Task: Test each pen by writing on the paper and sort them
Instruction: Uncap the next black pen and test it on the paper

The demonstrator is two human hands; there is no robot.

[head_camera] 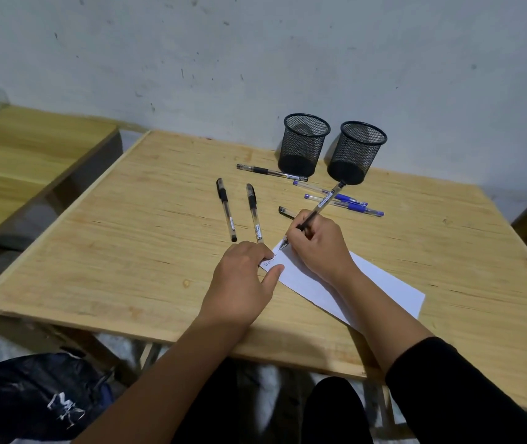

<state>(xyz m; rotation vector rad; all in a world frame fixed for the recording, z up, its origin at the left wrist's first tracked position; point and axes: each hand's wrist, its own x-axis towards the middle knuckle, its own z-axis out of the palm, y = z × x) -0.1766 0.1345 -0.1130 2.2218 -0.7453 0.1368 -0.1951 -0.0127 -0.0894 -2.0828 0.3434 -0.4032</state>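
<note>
**Pen test underway at wooden table**

The right hand [315, 243] gripped a black pen [321, 209] w/ fingers curled round the barrel, tip touching the far left corner of the white paper [380, 285]. The pen leaned back toward the wall, its rear end overlapping the right mesh cup [356, 152] in view. The left hand [243, 280] pressed on the paper's left edge, thumb and forefinger flat beside some scribbles [270, 258]; whether it pinched the sheet couldn't be told.

On the table [127, 235], two black pens [226, 209] [254, 213] lay side by side, left of the hands. A third black pen [271, 172] lay in front of the left mesh cup [303, 144], touching its base. Two blue pens [343, 203] lay just beyond the right hand, near the right cup. A black pen end [286, 212] poked out behind the right hand's knuckles. Both cups stood upright by the wall, approx. side by side.
</note>
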